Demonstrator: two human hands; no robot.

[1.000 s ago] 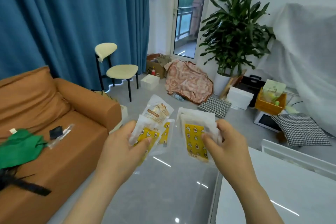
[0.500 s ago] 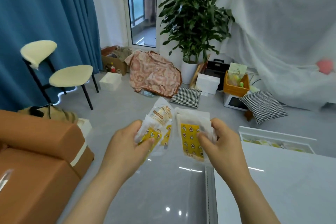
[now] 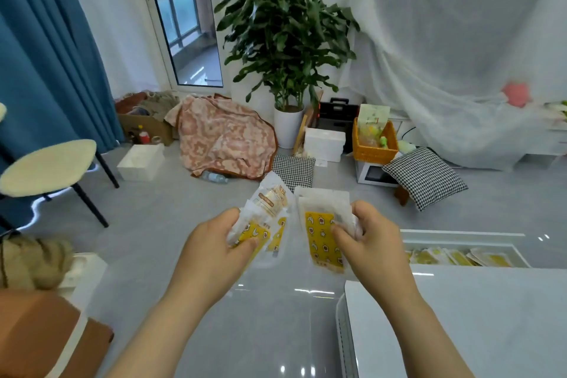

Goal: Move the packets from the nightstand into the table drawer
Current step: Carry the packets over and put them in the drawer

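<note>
Left hand (image 3: 214,252): pinches a loose fan of packets (image 3: 270,209), up over the floor.
Right hand (image 3: 371,242): pinches a flat stack (image 3: 322,239) by its side.
Drawer (image 3: 460,235): open at the table (image 3: 475,331), off to the right, with more packets inside.
Risk: the fan is loose, so a packet may slip and fall on the floor.
Risk: a toss from here may miss the drawer.
Hard to see: how many packets each hand has; the nightstand is out of view; the table hides the drawer's near side.
</note>
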